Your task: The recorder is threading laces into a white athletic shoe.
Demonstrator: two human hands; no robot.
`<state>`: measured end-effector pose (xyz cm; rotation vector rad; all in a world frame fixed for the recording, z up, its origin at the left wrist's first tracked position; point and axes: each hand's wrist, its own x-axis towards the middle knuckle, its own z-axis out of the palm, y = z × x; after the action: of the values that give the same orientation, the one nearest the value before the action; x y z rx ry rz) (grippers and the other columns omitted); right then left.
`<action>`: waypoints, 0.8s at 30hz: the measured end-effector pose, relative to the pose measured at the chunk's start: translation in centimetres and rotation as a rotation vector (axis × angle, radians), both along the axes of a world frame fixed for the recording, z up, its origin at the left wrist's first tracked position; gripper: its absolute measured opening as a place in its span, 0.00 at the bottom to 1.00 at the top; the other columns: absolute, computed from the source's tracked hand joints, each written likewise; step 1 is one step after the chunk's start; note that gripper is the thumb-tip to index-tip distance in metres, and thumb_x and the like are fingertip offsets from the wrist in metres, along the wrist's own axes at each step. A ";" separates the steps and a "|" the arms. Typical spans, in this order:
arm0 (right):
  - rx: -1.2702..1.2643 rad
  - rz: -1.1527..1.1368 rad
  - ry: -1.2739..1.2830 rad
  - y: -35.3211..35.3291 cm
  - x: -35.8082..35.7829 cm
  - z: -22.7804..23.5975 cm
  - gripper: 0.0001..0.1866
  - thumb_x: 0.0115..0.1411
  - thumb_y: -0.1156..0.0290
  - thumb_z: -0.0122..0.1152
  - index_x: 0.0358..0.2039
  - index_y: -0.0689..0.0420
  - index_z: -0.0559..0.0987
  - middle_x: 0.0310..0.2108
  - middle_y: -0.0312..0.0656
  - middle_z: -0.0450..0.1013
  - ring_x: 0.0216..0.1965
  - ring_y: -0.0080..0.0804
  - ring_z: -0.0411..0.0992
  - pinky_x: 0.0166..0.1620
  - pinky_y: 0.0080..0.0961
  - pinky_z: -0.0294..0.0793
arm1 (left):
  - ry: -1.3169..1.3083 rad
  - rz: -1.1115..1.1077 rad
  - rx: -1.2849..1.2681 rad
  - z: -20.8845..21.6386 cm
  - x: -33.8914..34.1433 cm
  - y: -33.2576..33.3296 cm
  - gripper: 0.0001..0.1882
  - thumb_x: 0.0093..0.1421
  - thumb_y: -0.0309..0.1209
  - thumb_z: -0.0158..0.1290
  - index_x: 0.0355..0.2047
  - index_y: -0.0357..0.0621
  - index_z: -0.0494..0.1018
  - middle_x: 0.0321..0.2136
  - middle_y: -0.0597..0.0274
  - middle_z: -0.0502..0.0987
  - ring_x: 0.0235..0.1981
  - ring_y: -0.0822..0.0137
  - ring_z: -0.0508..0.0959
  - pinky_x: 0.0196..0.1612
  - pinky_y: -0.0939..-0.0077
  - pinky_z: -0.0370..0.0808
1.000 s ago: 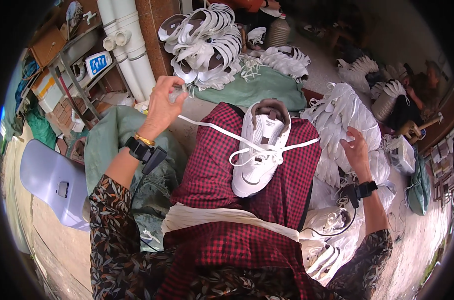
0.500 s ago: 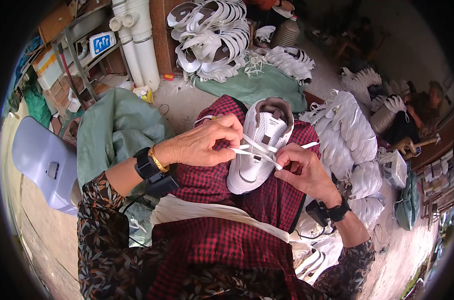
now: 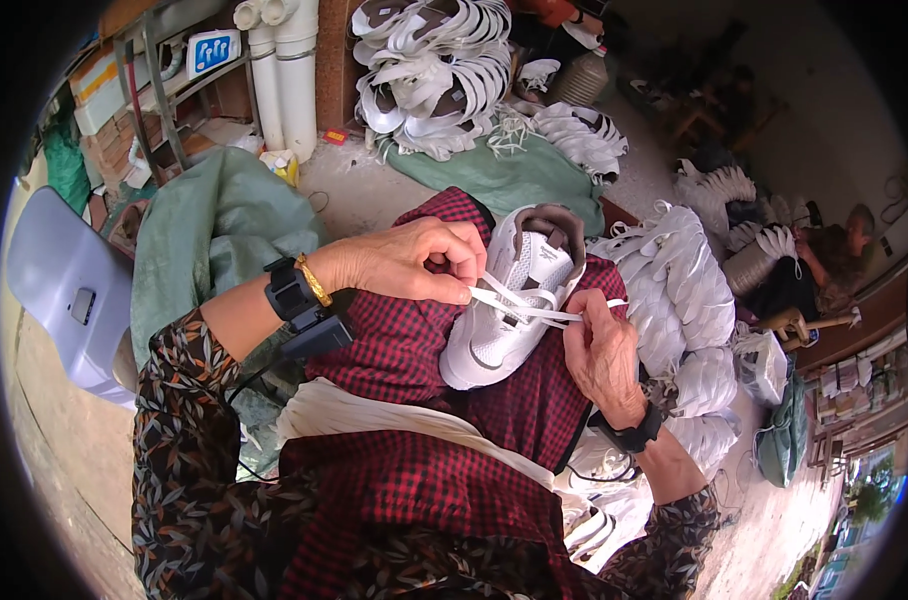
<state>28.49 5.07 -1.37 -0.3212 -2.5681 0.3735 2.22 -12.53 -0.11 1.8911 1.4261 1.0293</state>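
Observation:
A white sneaker [image 3: 498, 343] with a brown-grey collar lining lies across my lap on a red-and-black checked apron [image 3: 384, 345], its toe toward me. White shoelace [image 3: 522, 309] crosses over the tongue and stretches between my hands. At the shoe's left side, my left hand [image 3: 424, 262] pinches one part of the lace between thumb and fingertips. On the other side, my right hand [image 3: 606, 352] grips another part between thumb and forefinger, and a short lace end sticks out past it. Both hands are off the shoe's upper, touching only the lace.
White shoe uppers form a tall stack [image 3: 434, 80] at the far side and a heap [image 3: 664, 285] on my right. A green sack [image 3: 209, 225] and a grey plastic chair [image 3: 69, 290] stand at left. Another person [image 3: 842, 245] sits at far right.
My right hand has moved right and turned more upright, drawing the lace further from the shoe. The left hand keeps its pinch. The view has shifted slightly.

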 end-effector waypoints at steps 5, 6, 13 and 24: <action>-0.016 0.012 -0.059 -0.6 -0.2 0.3 0.19 0.57 0.81 0.54 0.50 0.54 0.70 0.17 0.47 0.69 0.19 0.50 0.73 0.25 0.44 0.69 | -0.036 0.115 0.007 -0.5 0.1 0.4 0.13 0.58 0.34 0.61 0.24 0.37 0.75 0.38 0.60 0.76 0.34 0.68 0.75 0.36 0.73 0.72; -0.023 0.021 -0.047 -0.6 -0.3 0.1 0.19 0.57 0.81 0.54 0.50 0.54 0.70 0.18 0.48 0.70 0.20 0.51 0.74 0.25 0.44 0.70 | -0.008 0.198 0.061 -0.9 0.3 0.6 0.14 0.57 0.34 0.60 0.23 0.35 0.73 0.35 0.59 0.75 0.31 0.68 0.74 0.33 0.73 0.71; -0.084 0.064 -0.031 -0.2 -0.1 -0.1 0.23 0.56 0.82 0.53 0.54 0.55 0.70 0.20 0.50 0.71 0.22 0.52 0.75 0.27 0.45 0.71 | 0.039 0.156 0.052 -0.8 -0.5 0.8 0.17 0.57 0.35 0.62 0.21 0.35 0.72 0.28 0.59 0.72 0.28 0.66 0.72 0.32 0.69 0.69; -0.237 0.146 -0.152 -0.4 -0.7 2.4 0.25 0.56 0.80 0.55 0.55 0.53 0.75 0.18 0.47 0.72 0.20 0.43 0.75 0.28 0.37 0.73 | 0.267 0.384 0.237 -3.0 1.7 1.6 0.29 0.52 0.33 0.69 0.14 0.38 0.57 0.20 0.57 0.70 0.20 0.59 0.68 0.25 0.63 0.63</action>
<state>27.84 4.68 1.04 -0.2546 -2.7076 0.7365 3.94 -10.92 -3.09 2.0267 1.9520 1.1991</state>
